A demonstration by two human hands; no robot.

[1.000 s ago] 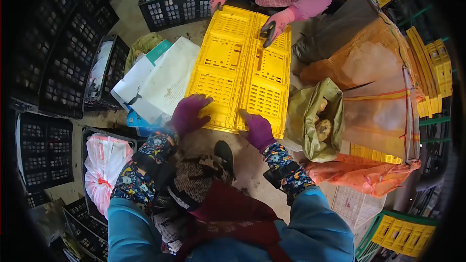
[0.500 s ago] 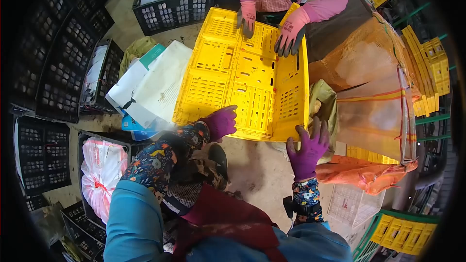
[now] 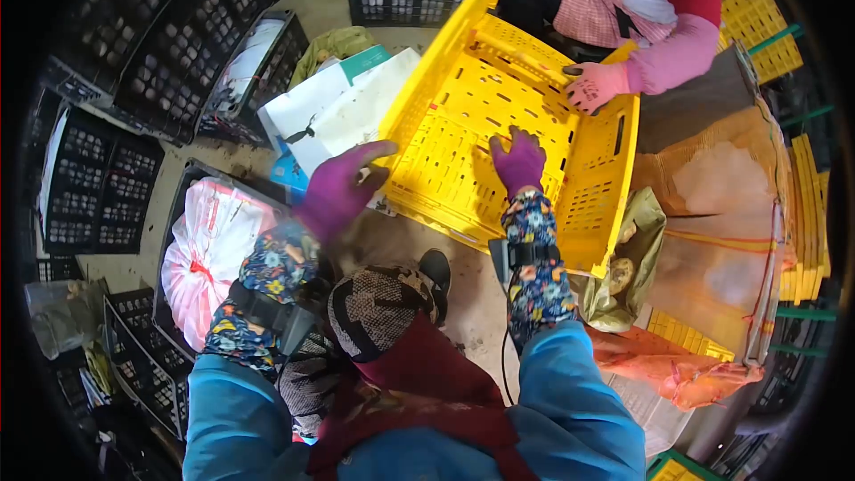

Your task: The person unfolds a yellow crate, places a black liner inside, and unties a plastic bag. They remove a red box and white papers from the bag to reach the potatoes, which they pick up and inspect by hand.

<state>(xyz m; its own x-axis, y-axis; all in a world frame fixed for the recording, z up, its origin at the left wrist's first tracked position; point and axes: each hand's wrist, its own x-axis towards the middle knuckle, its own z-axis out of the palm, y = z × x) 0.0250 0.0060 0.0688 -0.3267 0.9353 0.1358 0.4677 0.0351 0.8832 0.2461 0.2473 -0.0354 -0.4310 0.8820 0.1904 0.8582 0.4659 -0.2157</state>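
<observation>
Yellow crate's left wall [image 3: 436, 67] has risen beside white sheets [image 3: 363, 116].

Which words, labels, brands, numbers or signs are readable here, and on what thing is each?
No text is clear enough to quote.
Co-worker's pink glove: dark print, too small to read.
White bag: red marks, too blurred to read.
White cardboard: dark mark, not readable as letters.

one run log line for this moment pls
crate part unfolded, side walls up | left hand at left wall | right hand inside, at base | co-worker's hand at far right
</observation>
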